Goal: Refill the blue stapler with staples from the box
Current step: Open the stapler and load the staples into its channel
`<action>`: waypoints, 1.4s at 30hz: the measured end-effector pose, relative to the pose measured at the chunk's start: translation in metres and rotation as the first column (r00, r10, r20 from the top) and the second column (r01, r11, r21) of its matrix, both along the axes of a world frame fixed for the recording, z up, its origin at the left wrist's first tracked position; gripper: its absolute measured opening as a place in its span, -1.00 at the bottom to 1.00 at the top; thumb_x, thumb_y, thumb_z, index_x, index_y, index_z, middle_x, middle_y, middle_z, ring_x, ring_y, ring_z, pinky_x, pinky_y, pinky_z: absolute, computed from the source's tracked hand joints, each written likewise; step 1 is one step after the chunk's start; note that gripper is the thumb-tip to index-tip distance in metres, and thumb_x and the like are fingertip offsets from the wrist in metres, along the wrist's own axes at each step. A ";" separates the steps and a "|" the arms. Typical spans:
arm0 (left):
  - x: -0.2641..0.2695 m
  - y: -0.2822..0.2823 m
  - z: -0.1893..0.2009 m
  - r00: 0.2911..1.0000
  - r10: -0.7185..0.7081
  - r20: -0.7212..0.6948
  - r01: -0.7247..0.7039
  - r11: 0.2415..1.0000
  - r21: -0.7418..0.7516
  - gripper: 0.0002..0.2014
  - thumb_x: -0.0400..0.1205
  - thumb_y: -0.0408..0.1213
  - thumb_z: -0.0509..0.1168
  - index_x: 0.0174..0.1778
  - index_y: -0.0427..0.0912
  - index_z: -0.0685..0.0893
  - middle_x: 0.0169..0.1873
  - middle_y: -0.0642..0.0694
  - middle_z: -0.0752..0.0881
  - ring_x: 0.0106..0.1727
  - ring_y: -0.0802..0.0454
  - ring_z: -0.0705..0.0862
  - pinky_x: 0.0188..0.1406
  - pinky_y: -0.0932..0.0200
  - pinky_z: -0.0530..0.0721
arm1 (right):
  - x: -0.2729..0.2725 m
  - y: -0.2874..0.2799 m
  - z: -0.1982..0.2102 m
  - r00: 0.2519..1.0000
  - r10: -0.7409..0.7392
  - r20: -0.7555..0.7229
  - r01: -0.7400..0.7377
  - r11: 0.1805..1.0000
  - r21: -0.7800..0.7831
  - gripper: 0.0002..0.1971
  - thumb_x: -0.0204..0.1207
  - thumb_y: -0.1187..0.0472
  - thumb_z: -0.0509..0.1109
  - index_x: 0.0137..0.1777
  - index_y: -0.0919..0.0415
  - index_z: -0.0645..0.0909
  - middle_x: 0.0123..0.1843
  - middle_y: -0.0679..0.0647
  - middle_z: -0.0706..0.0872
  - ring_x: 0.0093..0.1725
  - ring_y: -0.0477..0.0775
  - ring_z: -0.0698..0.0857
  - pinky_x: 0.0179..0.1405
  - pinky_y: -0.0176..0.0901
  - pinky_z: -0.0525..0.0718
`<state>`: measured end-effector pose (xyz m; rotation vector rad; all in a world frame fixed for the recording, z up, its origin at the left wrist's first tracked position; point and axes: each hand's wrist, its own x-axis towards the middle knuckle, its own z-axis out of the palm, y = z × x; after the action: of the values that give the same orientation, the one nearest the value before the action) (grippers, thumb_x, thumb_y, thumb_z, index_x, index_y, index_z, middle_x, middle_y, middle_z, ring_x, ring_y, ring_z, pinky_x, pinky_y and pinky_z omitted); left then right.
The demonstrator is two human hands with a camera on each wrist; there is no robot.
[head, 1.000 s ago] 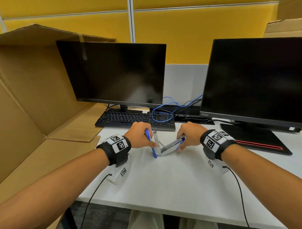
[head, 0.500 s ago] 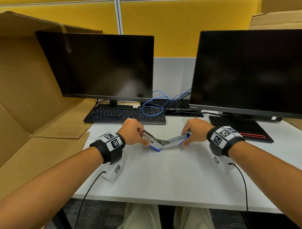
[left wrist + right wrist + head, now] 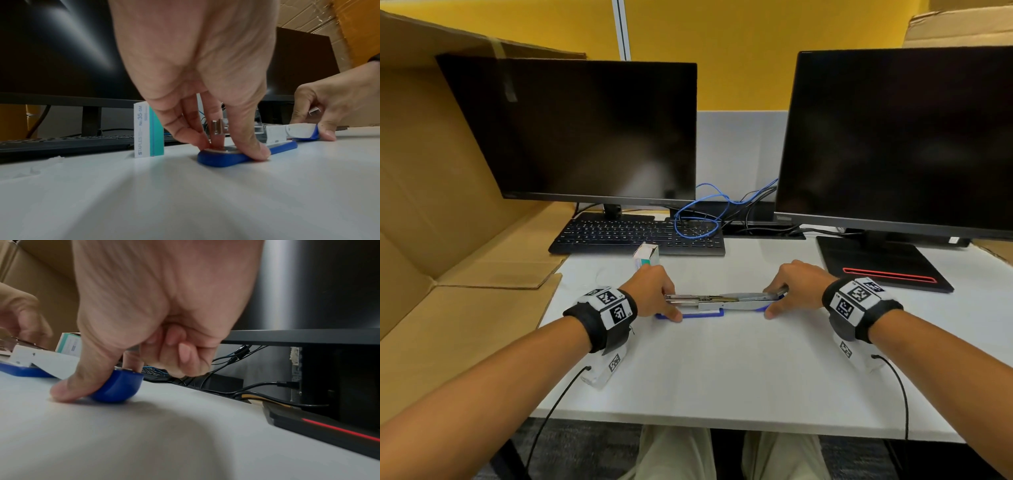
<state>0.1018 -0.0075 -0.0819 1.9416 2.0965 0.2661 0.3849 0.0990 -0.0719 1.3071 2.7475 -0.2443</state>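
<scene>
Right now the blue stapler (image 3: 717, 303) is lying opened out flat on the white desk (image 3: 722, 370), its two halves stretching sideways between the person's hands, with the metal staple channel facing up. The left hand (image 3: 652, 291) is gripping the base end: in the left wrist view the thumb and fingertips are pinching the blue base and its upright metal piece against the desk. The right hand (image 3: 796, 286) is gripping the other end, the thumb pressing beside the rounded blue cap while the index finger is bearing on it from above; the remaining fingers are curling in toward the palm. In the left wrist view a small strip of staples (image 3: 314, 112) is showing in that hand, tucked among the curled fingers.

Just behind the left hand, the staples box (image 3: 646, 255) is standing upright on the desk, white and teal, close to the front edge of the black keyboard (image 3: 619, 236). Two dark monitors (image 3: 585, 130) are standing further back, with a blue cable (image 3: 702, 212) looping between them. A large cardboard box (image 3: 431, 205) is sitting open along the left edge of the desk.
</scene>
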 end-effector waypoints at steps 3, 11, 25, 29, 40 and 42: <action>0.001 0.001 0.001 1.000 -0.018 0.009 0.018 1.000 -0.002 -0.58 0.28 0.07 0.62 -0.19 -0.23 0.87 -0.33 -0.25 0.79 -0.28 -0.04 0.60 -0.30 0.14 0.59 | 0.001 0.001 0.002 0.999 0.024 0.043 -0.024 1.000 -0.002 -0.41 0.21 -0.45 0.48 0.19 -0.17 0.78 -0.17 -0.12 0.73 -0.05 0.02 0.57 -0.33 -0.21 0.43; 0.004 0.001 0.010 0.992 -0.110 0.064 0.100 0.984 0.149 -0.39 0.32 0.07 0.60 0.23 -0.17 0.73 -0.05 -0.01 0.78 -0.09 0.07 0.72 -0.03 0.20 0.72 | -0.033 -0.013 0.019 0.977 0.086 -0.194 -0.100 0.993 -0.062 -0.35 0.52 -0.17 0.41 0.55 0.11 0.49 0.31 0.07 0.70 0.05 0.01 0.60 0.14 -0.22 0.52; 0.031 -0.005 0.023 0.951 -0.301 0.072 0.248 0.881 0.404 -0.79 0.49 -0.21 0.51 0.02 -0.11 0.86 -0.20 -0.07 0.86 -0.31 0.12 0.71 -0.15 0.18 0.75 | -0.099 -0.035 0.008 0.891 0.264 -0.368 -0.318 0.943 -0.094 -0.66 0.40 0.35 0.42 0.16 0.10 0.53 -0.29 -0.21 0.52 -0.36 -0.17 0.51 -0.29 -0.32 0.44; 0.022 -0.004 0.022 0.966 -0.258 0.016 0.233 0.896 0.378 -0.79 0.52 -0.20 0.48 0.05 -0.12 0.84 -0.15 -0.06 0.84 -0.25 0.12 0.70 -0.17 0.23 0.69 | -0.103 -0.033 0.004 0.893 0.250 -0.374 -0.303 0.949 -0.091 -0.64 0.43 0.18 0.51 0.22 0.10 0.57 -0.33 -0.14 0.55 -0.38 -0.15 0.51 -0.28 -0.27 0.48; 0.003 -0.006 0.011 0.979 -0.188 -0.077 0.200 0.956 0.214 -0.81 0.62 -0.29 0.31 0.07 -0.07 0.79 -0.10 -0.07 0.75 -0.06 0.00 0.69 -0.01 -0.03 0.73 | -0.101 -0.025 -0.001 0.827 0.153 -0.541 -0.191 0.981 -0.016 -0.71 0.42 -0.01 0.57 0.10 0.06 0.82 -0.11 -0.04 0.85 -0.16 -0.06 0.74 -0.07 -0.14 0.75; 0.005 -0.005 0.010 0.979 -0.191 -0.075 0.202 0.960 0.196 -0.80 0.61 -0.34 0.30 0.06 -0.09 0.79 -0.11 -0.09 0.77 -0.07 -0.01 0.71 -0.03 0.02 0.74 | -0.104 -0.028 0.000 0.849 0.197 -0.490 -0.223 0.975 0.005 -0.79 0.46 0.04 0.54 0.03 0.07 0.85 -0.10 -0.02 0.87 -0.17 -0.03 0.75 -0.05 -0.06 0.77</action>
<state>0.1068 -0.0126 -0.0718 2.2813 1.9556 0.4032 0.2808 0.0714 -0.0720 1.0263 3.2369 -0.7151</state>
